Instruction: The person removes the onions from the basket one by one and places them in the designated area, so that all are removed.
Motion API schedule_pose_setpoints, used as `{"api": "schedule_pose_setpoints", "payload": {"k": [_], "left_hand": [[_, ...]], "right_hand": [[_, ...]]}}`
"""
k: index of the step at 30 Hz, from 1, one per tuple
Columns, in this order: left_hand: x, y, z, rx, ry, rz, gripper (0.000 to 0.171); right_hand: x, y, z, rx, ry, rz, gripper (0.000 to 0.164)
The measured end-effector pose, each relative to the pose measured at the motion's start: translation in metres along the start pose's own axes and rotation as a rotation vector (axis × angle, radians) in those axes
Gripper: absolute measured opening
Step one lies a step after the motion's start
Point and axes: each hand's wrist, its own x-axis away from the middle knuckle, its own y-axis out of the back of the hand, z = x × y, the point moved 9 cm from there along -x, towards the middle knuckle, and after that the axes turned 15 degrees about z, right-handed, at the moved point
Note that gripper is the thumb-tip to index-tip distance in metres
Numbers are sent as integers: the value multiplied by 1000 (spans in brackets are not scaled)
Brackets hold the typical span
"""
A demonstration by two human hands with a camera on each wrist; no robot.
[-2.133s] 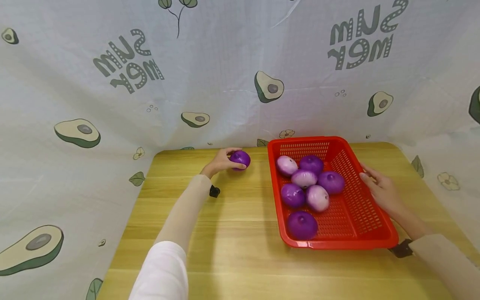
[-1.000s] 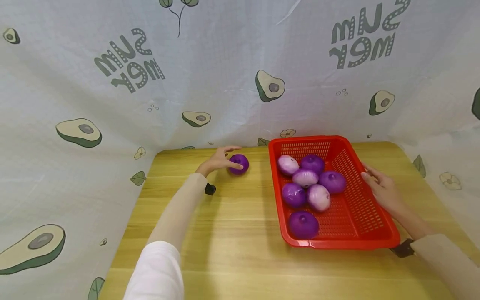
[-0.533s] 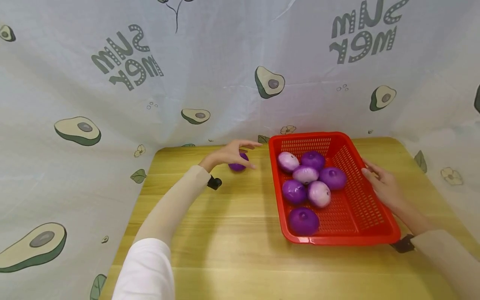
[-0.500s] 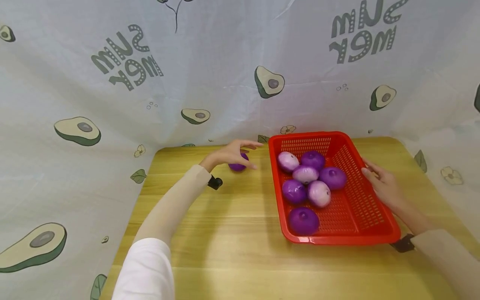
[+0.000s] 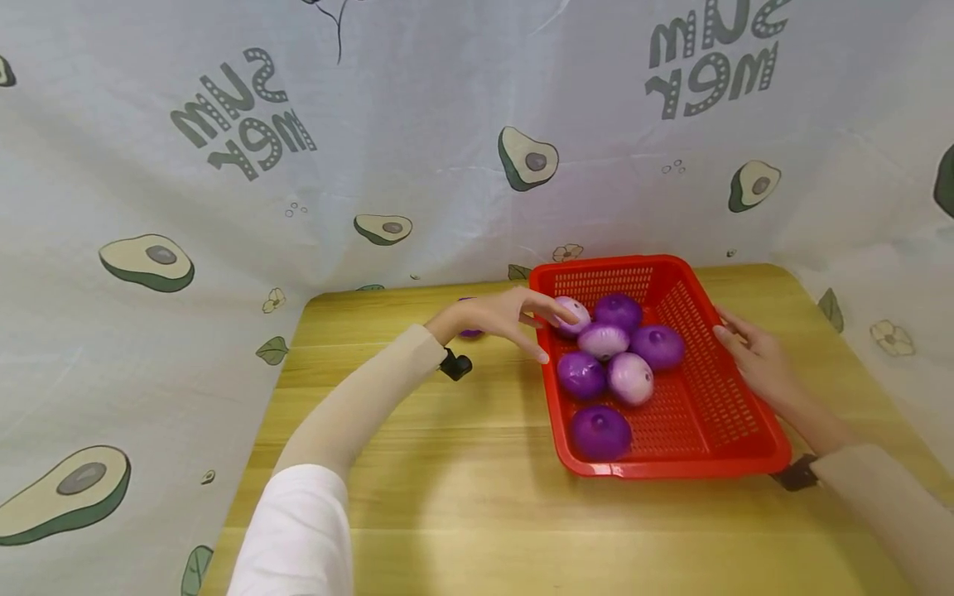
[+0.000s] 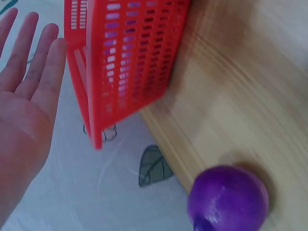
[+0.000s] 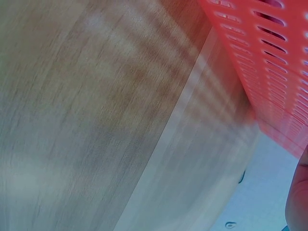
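Note:
My left hand (image 5: 510, 317) reaches over the left rim of a red basket (image 5: 671, 470), fingers spread and holding nothing. Its fingertips come close to a pale onion (image 5: 572, 319) inside; I cannot tell whether they touch. A loose purple onion (image 6: 228, 199) lies on the table, mostly hidden behind the left wrist in the head view. My right hand (image 5: 760, 364) grips the basket's right rim, thumb on top. Several onions, such as a dark purple onion (image 5: 600, 432) and a whitish onion (image 5: 630, 379), lie in the basket's left part.
The wooden table (image 5: 462, 521) ends at the back against a white curtain (image 5: 447, 124) printed with avocados. Basket walls stand up between the loose onion and those inside. Black wrist cameras sit under both wrists.
My left hand has let go of the loose purple onion and moved right, over the basket's left rim. That onion stays on the table. My right hand keeps its hold on the basket.

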Motion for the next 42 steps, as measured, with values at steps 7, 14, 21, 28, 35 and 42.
{"api": "schedule_pose_setpoints", "payload": {"k": [7, 14, 21, 28, 35, 42], "left_hand": [[-25, -20, -4, 56, -1, 116, 64], [-48, -41, -3, 89, -18, 211, 63], [-67, -60, -1, 45, 9, 274, 62], [-79, -72, 4, 24, 50, 320, 61], [-89, -83, 8, -6, 96, 387, 63], [-99, -96, 6, 42, 69, 466, 64]], "right_hand": [[-2, -3, 3, -28, -9, 15, 54], [-1, -6, -2, -79, -24, 35, 56], [-1, -6, -1, -72, -24, 36, 57], [0, -4, 0, -62, -26, 32, 57], [1, -2, -1, -62, -28, 24, 56], [1, 0, -2, -44, -32, 8, 55]]}}
